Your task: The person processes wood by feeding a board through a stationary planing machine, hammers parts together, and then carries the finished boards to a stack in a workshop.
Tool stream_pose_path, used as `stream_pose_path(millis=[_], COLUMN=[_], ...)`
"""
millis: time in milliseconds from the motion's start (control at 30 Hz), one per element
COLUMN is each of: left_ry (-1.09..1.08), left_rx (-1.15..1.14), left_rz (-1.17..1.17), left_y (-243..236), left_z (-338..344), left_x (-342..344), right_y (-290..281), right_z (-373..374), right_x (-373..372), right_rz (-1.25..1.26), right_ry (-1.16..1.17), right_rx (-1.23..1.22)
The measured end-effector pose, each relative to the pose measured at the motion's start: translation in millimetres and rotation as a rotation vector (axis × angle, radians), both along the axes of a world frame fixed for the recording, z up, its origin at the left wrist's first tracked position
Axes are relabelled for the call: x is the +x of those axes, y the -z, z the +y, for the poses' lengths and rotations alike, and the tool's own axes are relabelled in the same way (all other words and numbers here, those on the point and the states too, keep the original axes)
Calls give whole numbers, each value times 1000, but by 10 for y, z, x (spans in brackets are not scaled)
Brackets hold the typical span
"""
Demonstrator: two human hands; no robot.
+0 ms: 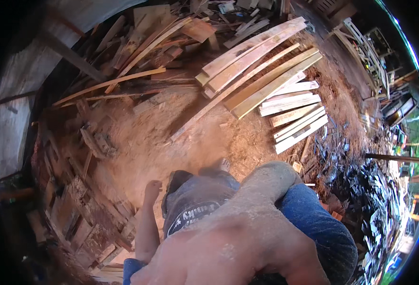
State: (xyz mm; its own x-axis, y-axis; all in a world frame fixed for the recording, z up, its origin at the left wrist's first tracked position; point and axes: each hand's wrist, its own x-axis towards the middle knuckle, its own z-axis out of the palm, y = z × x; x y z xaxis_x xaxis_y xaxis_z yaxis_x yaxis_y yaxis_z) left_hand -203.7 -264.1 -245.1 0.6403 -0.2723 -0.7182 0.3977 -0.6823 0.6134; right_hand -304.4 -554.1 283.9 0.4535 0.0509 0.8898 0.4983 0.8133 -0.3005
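My left hand (153,189) hangs beside my body with its fingers loosely bent, apart from any tool or board. Its bare forearm rises from a blue sleeve (132,267). My right arm is folded back toward the camera, with its dusty forearm (261,187) in front of my dark printed shirt (190,209). My right hand (238,247) is large and blurred at the lower edge. Its fingers run out of view, so what they touch is hidden. Ahead, beyond both hands, sawn boards (254,52) lie in a row with shorter pale planks (295,111).
Sawdust (166,111) covers the ground before my feet. Scrap wood (83,209) is heaped at the left, and more offcuts (171,38) pile up at the far side. Dark, shiny debris (366,199) lies at the right, below a wooden frame (366,57).
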Motion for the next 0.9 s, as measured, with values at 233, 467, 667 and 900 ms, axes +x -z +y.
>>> stream_pose_path(millis=[233, 467, 667, 900], left_ry=[-40, 249, -317, -206], left_rx=[-65, 284, 279, 278], left_rz=[-150, -313, -200, -245], left_y=[311, 199, 140, 469], left_z=[1445, 2357, 2476, 2566], left_x=[154, -112, -742, -1565], right_y=[-176, -6, -123, -52], right_z=[564, 1272, 1505, 1674], right_x=[418, 672, 784, 1004], right_rz=[94, 294, 186, 14], right_ry=[97, 137, -115, -308], right_rx=[-25, 3, -221, -136])
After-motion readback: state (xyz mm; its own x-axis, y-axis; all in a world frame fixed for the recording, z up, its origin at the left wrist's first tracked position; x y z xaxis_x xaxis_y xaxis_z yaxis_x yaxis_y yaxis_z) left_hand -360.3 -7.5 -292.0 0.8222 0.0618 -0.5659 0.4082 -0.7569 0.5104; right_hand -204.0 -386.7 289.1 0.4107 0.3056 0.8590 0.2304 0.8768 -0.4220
